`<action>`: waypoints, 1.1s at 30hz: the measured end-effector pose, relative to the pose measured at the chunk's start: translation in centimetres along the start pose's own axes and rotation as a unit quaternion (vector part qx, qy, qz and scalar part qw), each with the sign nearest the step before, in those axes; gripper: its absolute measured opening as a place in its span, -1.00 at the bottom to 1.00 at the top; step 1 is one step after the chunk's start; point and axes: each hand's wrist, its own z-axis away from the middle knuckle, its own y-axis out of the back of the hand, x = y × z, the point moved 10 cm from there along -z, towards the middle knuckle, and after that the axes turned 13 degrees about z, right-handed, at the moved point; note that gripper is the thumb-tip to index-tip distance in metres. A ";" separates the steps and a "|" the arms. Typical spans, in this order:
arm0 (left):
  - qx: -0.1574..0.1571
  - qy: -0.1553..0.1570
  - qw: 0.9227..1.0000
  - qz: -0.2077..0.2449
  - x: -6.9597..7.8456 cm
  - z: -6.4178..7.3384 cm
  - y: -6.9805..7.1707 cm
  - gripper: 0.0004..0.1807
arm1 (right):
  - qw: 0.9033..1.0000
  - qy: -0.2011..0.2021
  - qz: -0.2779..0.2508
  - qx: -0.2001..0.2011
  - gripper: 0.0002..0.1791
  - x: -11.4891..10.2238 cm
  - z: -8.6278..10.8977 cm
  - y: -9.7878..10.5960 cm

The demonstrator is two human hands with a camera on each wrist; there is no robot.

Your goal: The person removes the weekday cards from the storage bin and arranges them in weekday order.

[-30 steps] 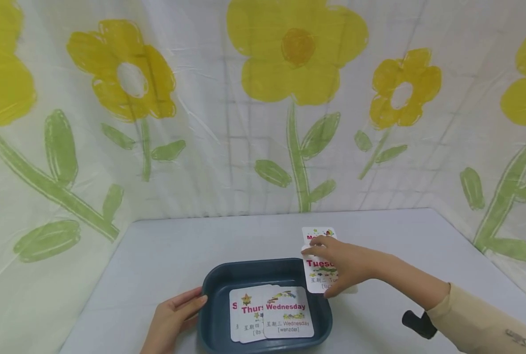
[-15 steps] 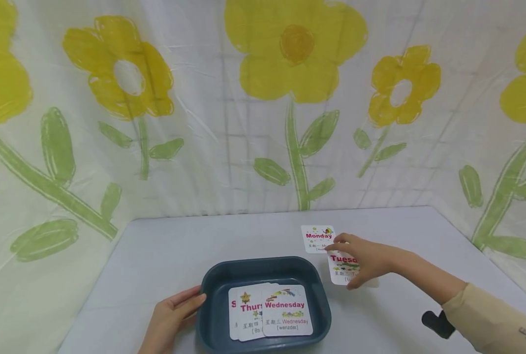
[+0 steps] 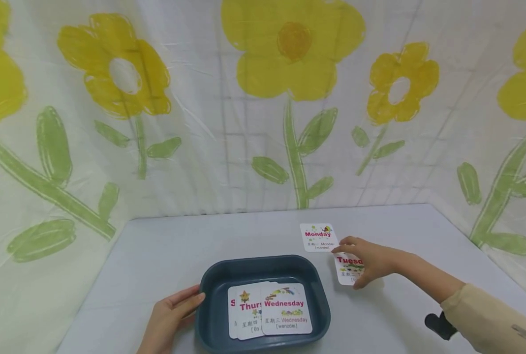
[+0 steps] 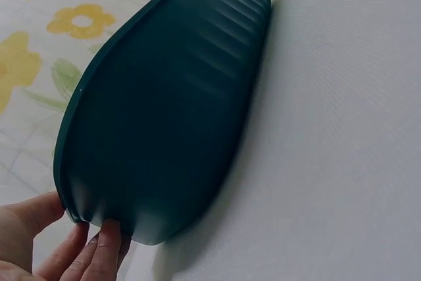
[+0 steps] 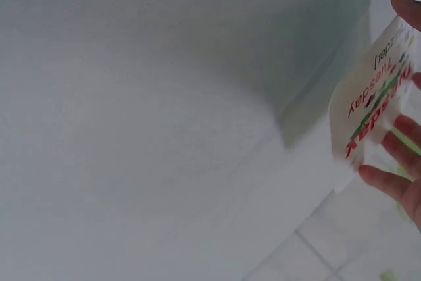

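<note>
My left hand (image 3: 170, 314) grips the left rim of a dark blue-green tray (image 3: 258, 264); in the left wrist view its thumb lies over the rim and its fingers (image 4: 108, 245) curl under the tray's end. Overlapping in the tray are a Wednesday card (image 3: 287, 324), a Thursday card (image 3: 249, 319) and a mostly covered card (image 3: 232, 319) showing an "S". Right of the tray, my right hand (image 3: 375, 260) holds a Tuesday card (image 3: 344, 278) by its edges, thumb on one side and fingers opposite. In the right wrist view the Tuesday card hangs above its shadow.
A Monday card (image 3: 318, 243) lies face up on the white table (image 3: 192, 241), behind the tray and just left of the Tuesday card. A curtain with yellow flowers (image 3: 298, 64) stands along the far edge. A small black object (image 3: 439, 325) shows below the right sleeve.
My right hand has carried the Tuesday card rightward, off the tray's right rim and out from over the Monday card, which now shows whole. My left hand keeps its grip on the tray.
</note>
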 end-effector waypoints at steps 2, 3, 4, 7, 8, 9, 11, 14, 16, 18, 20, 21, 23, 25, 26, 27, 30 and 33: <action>-0.001 -0.002 1.000 0.001 0.0 0.0 0.0 -0.31 | 1.000 0.002 0.002 0.001 -0.12 0.5 -0.2 -0.4; 0.000 -0.002 1.000 0.002 0.0 -0.1 0.0 -0.31 | 1.000 0.003 0.003 0.003 -0.11 0.8 -0.3 -0.5; -0.002 -0.003 1.000 0.001 0.0 -0.1 0.0 -0.31 | 1.000 0.004 0.006 0.005 -0.11 1.1 -0.4 -0.6; -0.004 -0.003 1.000 0.002 0.1 -0.1 -0.1 -0.32 | 1.000 0.006 0.015 0.012 -0.10 2.1 -0.8 -0.8; -0.005 -0.003 1.000 0.001 0.1 -0.1 -0.1 -0.31 | 1.000 0.003 0.016 0.014 -0.09 2.5 -0.9 -0.8; -0.006 -0.003 1.000 0.001 0.1 -0.1 -0.1 -0.31 | 1.000 0.001 0.017 0.016 -0.09 2.9 -1.1 -0.8; -0.006 -0.003 1.000 0.000 0.1 -0.1 -0.1 -0.31 | 1.000 -0.002 0.021 0.019 -0.08 3.7 -1.3 -0.8; -0.004 -0.004 1.000 0.000 0.1 -0.2 -0.1 -0.31 | 0.999 -0.008 0.028 0.025 -0.06 4.9 -1.9 -0.6; -0.002 -0.005 1.000 0.003 0.1 -0.1 0.0 -0.32 | 0.999 -0.010 0.034 0.026 -0.05 5.6 -2.3 -0.7; -0.004 -0.006 1.000 0.002 0.0 -0.1 0.0 -0.32 | 0.999 -0.014 0.037 0.025 -0.04 6.2 -2.7 -0.8; -0.004 -0.003 1.000 0.000 -0.1 -0.1 0.1 -0.30 | 0.999 -0.020 0.038 0.023 -0.03 6.8 -3.2 -1.0; -0.004 -0.001 1.000 -0.002 -0.1 -0.1 0.1 -0.30 | 0.999 -0.022 0.039 0.020 -0.02 7.0 -3.4 -1.1; -0.003 0.003 1.000 -0.010 -0.2 -0.2 0.1 -0.27 | 0.999 -0.027 0.038 0.017 -0.02 7.4 -3.9 -1.3; -0.003 0.002 1.000 -0.012 -0.2 -0.1 0.0 -0.27 | 0.999 -0.032 0.035 0.015 -0.01 7.6 -4.4 -1.3; -0.003 0.000 1.000 -0.010 -0.1 -0.1 0.0 -0.28 | 0.999 -0.034 0.036 0.014 -0.01 7.7 -4.6 -1.3; -0.004 -0.001 1.000 -0.010 -0.1 -0.1 0.0 -0.29 | 0.999 -0.037 0.037 0.013 -0.01 7.8 -4.9 -1.2; -0.006 -0.005 1.000 -0.004 0.0 -0.1 0.0 -0.31 | 0.998 -0.046 0.040 0.007 -0.01 8.2 -5.7 -1.0; -0.004 -0.004 1.000 0.000 0.1 -0.1 0.1 -0.32 | 0.998 -0.055 0.042 -0.005 -0.01 8.6 -6.4 -0.9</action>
